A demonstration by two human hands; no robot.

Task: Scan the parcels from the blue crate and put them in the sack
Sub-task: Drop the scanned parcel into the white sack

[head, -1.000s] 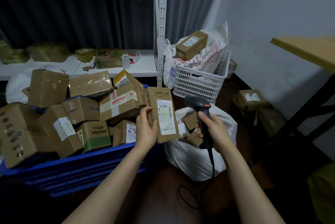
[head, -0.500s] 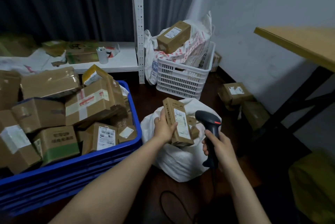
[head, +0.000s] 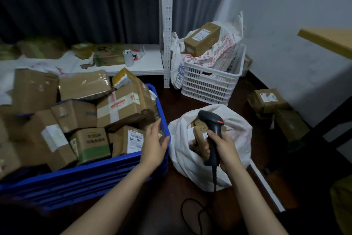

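Early yet — few parcels [head: 200,135] in the sack [head: 182,160], blue crate [head: 95,170] heaped; left hand [head: 154,145] open at its rim, right hand [head: 225,149] gripping scanner [head: 211,122].

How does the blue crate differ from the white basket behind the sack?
The blue crate has closed, ribbed walls; the white basket has slotted walls. The crate is heaped with cardboard parcels; the basket holds printed bags with one box on top. The crate stands near, at the left hand; the basket stands farther off, by the shelf post. Both are on the floor, filled above the rim.
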